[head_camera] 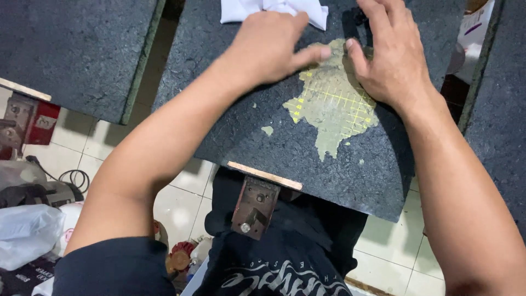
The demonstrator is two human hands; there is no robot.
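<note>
A worn patch (331, 101) of yellowish-green coating, marked with a faint yellow grid, is seen near the centre of a dark, rough-surfaced platen (285, 145). The upper edge of this patch, at about 12 o'clock on the platen, is being worked by both hands. The left hand (268, 46) is laid palm-down with its thumb extended toward the patch edge; nothing is enclosed in it. The right hand (392, 57) is likewise spread flat, its thumb tip pressed at the patch edge just beside the left thumb. Whether a thin film or flake is pinched between the two thumbs cannot be told.

As a judgement of progress: the patch is ragged, and small detached flecks (267, 130) lie at 9 o'clock from it, so the coating appears partly gone, while most of the platen remains dark and the central patch is still in place.

A white cloth (274, 10) lies bunched at 12 o'clock, touching or just beyond the left hand. At 6 o'clock a pale wooden strip (264, 175) and a rusted metal bracket (255, 207) are fixed under the platen's near edge. Further dark platens are seen at 9 o'clock (71, 49) and 3 o'clock (507, 109). Below, a tiled floor (181, 203) carries plastic bags (27, 230) and clutter at 8 o'clock.
</note>
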